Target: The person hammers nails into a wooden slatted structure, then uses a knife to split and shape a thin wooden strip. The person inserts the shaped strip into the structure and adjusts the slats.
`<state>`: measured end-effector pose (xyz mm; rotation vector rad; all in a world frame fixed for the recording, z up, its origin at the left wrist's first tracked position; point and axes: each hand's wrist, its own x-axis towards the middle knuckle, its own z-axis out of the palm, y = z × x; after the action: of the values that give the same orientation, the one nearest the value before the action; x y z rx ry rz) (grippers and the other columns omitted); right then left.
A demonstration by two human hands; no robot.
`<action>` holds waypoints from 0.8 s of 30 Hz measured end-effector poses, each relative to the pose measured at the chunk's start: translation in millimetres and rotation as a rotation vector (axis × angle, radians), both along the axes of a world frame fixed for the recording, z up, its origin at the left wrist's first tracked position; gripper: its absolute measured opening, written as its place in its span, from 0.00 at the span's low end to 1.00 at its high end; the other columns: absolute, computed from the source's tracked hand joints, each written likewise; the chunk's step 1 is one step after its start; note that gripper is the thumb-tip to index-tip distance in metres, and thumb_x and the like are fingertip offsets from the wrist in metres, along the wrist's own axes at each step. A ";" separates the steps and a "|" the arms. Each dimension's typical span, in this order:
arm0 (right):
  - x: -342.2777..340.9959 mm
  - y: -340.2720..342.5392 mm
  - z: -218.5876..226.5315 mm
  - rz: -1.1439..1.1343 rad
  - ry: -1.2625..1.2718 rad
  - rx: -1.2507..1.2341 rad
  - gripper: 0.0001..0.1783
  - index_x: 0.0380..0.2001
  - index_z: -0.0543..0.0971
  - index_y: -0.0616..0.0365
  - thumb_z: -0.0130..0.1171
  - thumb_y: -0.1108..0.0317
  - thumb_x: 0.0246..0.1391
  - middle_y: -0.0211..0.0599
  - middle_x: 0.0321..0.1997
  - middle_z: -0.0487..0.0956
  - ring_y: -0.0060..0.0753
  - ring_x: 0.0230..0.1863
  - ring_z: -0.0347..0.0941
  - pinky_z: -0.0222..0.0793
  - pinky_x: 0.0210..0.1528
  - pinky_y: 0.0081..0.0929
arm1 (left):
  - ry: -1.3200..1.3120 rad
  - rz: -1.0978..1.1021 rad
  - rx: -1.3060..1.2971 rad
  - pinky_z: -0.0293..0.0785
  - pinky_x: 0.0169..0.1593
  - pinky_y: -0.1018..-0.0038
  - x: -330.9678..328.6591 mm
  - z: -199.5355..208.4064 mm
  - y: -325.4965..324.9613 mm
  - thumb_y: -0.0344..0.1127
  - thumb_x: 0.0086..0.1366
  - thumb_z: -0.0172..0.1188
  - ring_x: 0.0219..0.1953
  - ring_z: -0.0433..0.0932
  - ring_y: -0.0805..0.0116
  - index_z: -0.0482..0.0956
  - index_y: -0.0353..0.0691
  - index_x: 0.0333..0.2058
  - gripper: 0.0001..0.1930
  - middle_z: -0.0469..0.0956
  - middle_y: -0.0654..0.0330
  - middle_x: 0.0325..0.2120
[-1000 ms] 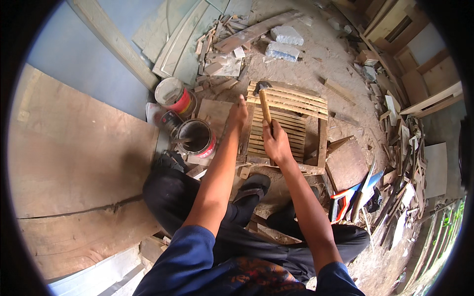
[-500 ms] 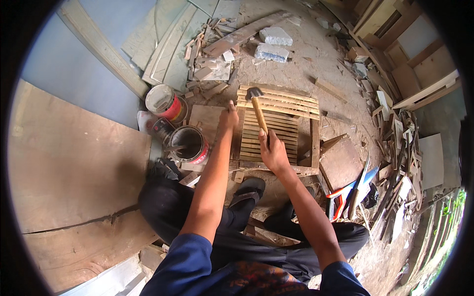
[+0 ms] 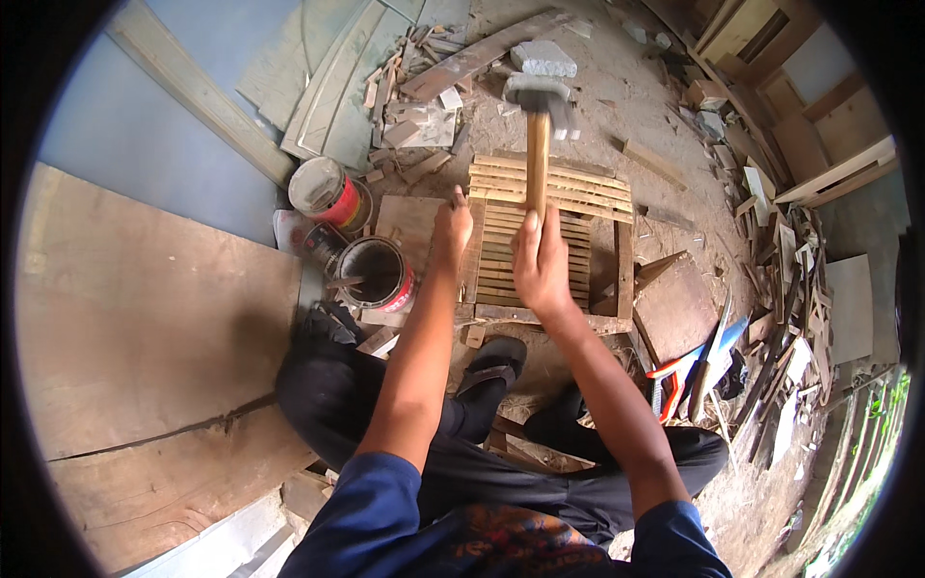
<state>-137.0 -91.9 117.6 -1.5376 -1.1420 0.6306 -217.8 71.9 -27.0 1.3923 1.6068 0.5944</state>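
My right hand is wrapped round the wooden handle of a hammer. The hammer is raised above a slatted wooden frame, its dark head blurred. Thin wooden slats lie across the far part of the frame, and more slats fill its middle, leaving a gap at the right. At the frame's far left corner my left hand is closed, fingers pinched together. What it pinches, if anything, is too small to make out.
Left of the frame stand an open paint can with a stick in it and a lidded can. A handsaw with an orange handle lies at the right, near a square board. Wood scraps pile along the right; pale blocks lie far off.
My right hand has lifted the hammer up, away from the slats. My left hand stays by the frame's far left corner. The whole view has shifted slightly.
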 end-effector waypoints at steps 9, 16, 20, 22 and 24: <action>-0.8 -33.3 -47.1 0.062 -0.137 -0.330 0.18 0.34 0.67 0.67 0.46 0.59 0.68 0.64 0.19 0.73 0.73 0.28 0.71 0.65 0.28 0.55 | -0.047 -0.058 0.046 0.68 0.54 0.50 -0.9 -3.2 7.9 0.62 0.70 0.34 0.52 0.73 0.34 0.79 0.31 0.46 0.37 0.76 0.33 0.44; 16.1 9.9 -43.8 0.071 -0.269 -0.274 0.23 0.38 0.68 0.67 0.42 0.52 0.69 0.66 0.25 0.74 0.74 0.31 0.71 0.63 0.31 0.55 | -0.067 -0.061 0.069 0.69 0.52 0.50 9.3 5.6 -2.8 0.62 0.70 0.33 0.50 0.73 0.33 0.80 0.30 0.44 0.37 0.76 0.32 0.43; -3.5 2.7 6.5 0.068 -0.011 -0.123 0.20 0.40 0.65 0.65 0.40 0.54 0.70 0.59 0.19 0.70 0.66 0.22 0.69 0.63 0.27 0.48 | -0.025 0.007 0.013 0.70 0.51 0.50 -2.3 -4.8 2.4 0.61 0.71 0.34 0.49 0.74 0.33 0.80 0.31 0.43 0.37 0.77 0.32 0.42; -1.1 -9.7 -13.2 0.029 -0.062 -0.059 0.18 0.38 0.65 0.66 0.43 0.58 0.69 0.59 0.17 0.69 0.66 0.21 0.70 0.63 0.24 0.47 | -0.025 -0.005 0.026 0.70 0.51 0.50 3.1 -5.4 4.3 0.61 0.71 0.35 0.49 0.74 0.33 0.81 0.31 0.43 0.36 0.77 0.33 0.42; 6.3 -18.7 -49.1 0.026 -0.158 -0.212 0.18 0.34 0.67 0.69 0.46 0.60 0.68 0.63 0.17 0.70 0.70 0.24 0.71 0.63 0.24 0.50 | -0.040 -0.036 0.049 0.69 0.51 0.51 7.5 -5.0 4.2 0.61 0.71 0.35 0.50 0.74 0.34 0.81 0.31 0.43 0.36 0.78 0.34 0.42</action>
<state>-130.7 -110.6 68.5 -1.7812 -1.2470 0.6747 -210.3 76.1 -32.0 1.4333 1.5416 0.6404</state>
